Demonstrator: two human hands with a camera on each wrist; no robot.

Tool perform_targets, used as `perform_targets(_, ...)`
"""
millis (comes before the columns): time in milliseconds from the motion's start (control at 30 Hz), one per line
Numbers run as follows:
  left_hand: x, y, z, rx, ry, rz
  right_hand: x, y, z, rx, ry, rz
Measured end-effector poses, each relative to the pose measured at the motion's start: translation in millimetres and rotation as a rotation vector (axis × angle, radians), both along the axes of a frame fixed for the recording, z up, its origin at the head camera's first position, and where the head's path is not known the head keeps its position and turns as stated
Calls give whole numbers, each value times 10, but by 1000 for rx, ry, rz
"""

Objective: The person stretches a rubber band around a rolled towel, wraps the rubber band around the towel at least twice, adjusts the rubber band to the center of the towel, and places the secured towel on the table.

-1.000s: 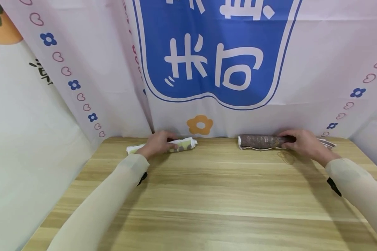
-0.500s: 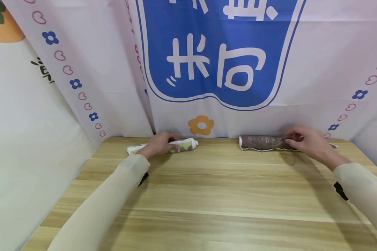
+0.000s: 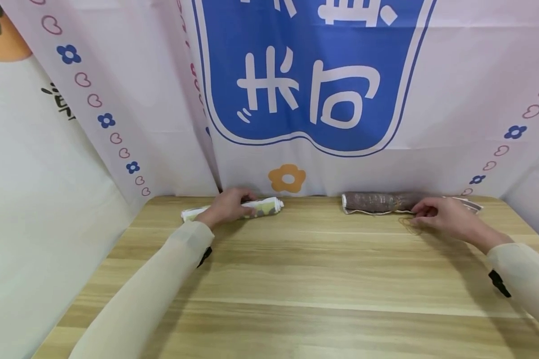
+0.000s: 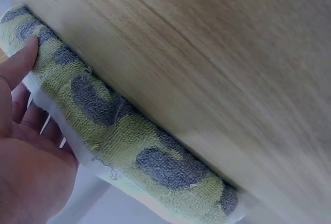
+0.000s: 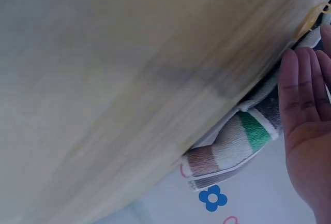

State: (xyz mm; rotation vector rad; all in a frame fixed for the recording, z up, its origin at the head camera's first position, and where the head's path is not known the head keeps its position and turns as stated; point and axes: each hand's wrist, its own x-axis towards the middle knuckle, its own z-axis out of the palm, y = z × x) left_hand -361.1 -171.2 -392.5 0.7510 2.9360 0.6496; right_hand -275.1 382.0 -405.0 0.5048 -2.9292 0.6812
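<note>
In the head view my left hand (image 3: 226,205) grips a rolled towel (image 3: 265,206) at the back of the table, thumb on the near side and fingers behind. The left wrist view shows its yellow-green terry with grey patches. To the right lies a second rolled towel (image 3: 373,202), brown, with a loose striped end (image 5: 227,146) showing in the right wrist view. My right hand (image 3: 449,219) is at its near side, fingers fairly straight, fingertips by thin yellowish rubber bands (image 3: 408,224) on the table. Whether the fingertips touch the bands is hard to tell.
The wooden table (image 3: 269,279) reaches back to a hanging printed cloth (image 3: 247,169) with a blue sign and flowers. A white cloth wall (image 3: 40,214) stands at the left. Both towels lie along the back edge.
My right hand has come off the top of the brown towel and moved down towards the near side, to the rubber bands. The left hand keeps its grip on the yellow-green towel.
</note>
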Motion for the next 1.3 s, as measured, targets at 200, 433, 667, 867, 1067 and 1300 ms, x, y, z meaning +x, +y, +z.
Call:
perform_targets(200, -9, -14, -3, 25, -30, 1, -7, 65, -43, 45, -9, -36)
perform_targets(433, 32, 12, 12, 79, -82, 52, 6, 80, -55, 65, 0, -34)
perform_targets(667, 28, 67, 2, 91, -82, 58, 5, 79, -52, 69, -54, -36)
perform_targets(867, 18, 124, 13, 96, -109, 44, 19, 19, -8, 33, -60, -50)
perform_targets(1067, 33, 165, 22, 17, -21, -20, 58, -98, 126, -39, -18, -22)
perform_targets(1300, 130, 224, 26, 47, 56, -45, 136, -305, 275, -110, 14, 7)
